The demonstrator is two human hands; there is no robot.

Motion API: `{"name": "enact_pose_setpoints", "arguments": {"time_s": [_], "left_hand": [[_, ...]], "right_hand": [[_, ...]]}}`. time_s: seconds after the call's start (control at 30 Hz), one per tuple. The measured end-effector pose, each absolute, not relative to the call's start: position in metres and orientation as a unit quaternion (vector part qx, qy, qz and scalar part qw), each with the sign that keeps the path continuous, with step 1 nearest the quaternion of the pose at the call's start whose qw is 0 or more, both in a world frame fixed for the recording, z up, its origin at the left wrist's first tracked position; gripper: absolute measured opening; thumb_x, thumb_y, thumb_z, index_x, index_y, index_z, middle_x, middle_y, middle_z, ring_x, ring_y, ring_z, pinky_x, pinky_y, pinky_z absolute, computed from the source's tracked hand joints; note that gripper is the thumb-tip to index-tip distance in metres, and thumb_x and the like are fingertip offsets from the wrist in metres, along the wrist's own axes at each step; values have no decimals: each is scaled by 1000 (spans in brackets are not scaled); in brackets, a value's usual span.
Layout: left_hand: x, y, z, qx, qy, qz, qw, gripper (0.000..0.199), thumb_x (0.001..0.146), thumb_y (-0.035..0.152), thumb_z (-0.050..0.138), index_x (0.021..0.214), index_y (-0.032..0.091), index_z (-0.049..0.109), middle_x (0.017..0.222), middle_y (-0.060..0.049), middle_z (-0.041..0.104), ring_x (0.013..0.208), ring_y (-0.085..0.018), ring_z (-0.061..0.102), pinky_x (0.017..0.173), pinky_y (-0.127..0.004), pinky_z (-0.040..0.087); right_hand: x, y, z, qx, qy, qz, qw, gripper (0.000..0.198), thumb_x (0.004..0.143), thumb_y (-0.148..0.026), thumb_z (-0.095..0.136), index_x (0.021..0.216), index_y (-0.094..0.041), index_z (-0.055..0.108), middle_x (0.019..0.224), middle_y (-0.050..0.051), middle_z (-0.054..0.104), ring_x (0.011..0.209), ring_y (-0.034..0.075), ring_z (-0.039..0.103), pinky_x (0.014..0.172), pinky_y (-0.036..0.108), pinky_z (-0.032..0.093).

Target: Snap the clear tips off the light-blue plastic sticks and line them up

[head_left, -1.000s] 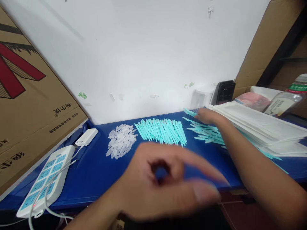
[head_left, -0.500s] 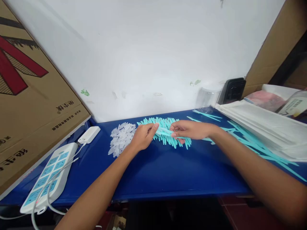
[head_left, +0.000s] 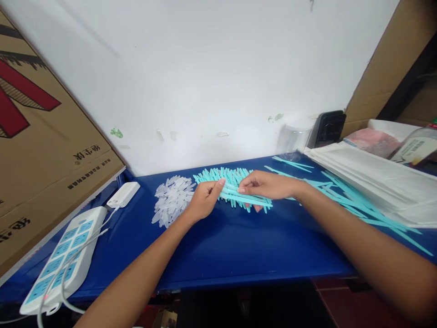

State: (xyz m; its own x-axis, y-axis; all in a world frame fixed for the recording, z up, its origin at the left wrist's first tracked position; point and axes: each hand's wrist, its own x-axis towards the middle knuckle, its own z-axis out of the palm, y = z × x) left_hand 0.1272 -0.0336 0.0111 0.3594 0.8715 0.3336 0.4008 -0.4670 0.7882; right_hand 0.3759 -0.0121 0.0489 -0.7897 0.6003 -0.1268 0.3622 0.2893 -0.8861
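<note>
In the head view, my left hand [head_left: 206, 197] is closed, with its thumb pressing on slim turquoise plastic sticks [head_left: 248, 198] shaped like eyebrow razors. My right hand [head_left: 261, 184] pinches at the same sticks from the right, thumb against fingertips. How many each hand grips I cannot tell. Beneath and behind both hands, a pile of turquoise sticks [head_left: 218, 173] lies side by side on the blue table [head_left: 218, 255]. Just left of my left hand is a heap of small translucent plastic pieces [head_left: 172, 198], like little covers.
More turquoise sticks [head_left: 362, 205] lie scattered at the right, beside white trays [head_left: 362, 168]. A clear jar [head_left: 292, 139] stands against the wall. On the left are a white power strip [head_left: 64, 259] with cables, a white adapter [head_left: 123, 195] and a large cardboard box [head_left: 68, 150].
The turquoise sticks between my hands now lie lower, stretched to the right under my right hand. My right hand has shifted slightly left, nearer my left. The view has turned a little.
</note>
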Motion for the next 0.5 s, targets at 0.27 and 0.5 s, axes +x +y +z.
{"name": "enact_pose_setpoints", "arguments": {"time_s": [0.27,0.5], "left_hand": [[125,-36,16,773,409,337,349,58,103,61,43,62,19,37,57,5,29,54,-10,28,54,-27,23],[128,-38,12,742,410,316,426,61,98,68,46,61,19,43,50,6,28,47,-9,27,48,-26,24]], "right_hand": [[363,-21,49,-281,-809,504,114,55,96,-69,54,82,-17,65,70,2,68,53,11,56,57,26,48],[360,-25,48,-267,-812,506,112,57,95,-72,52,79,-18,62,73,3,68,53,11,57,53,25,45]]}}
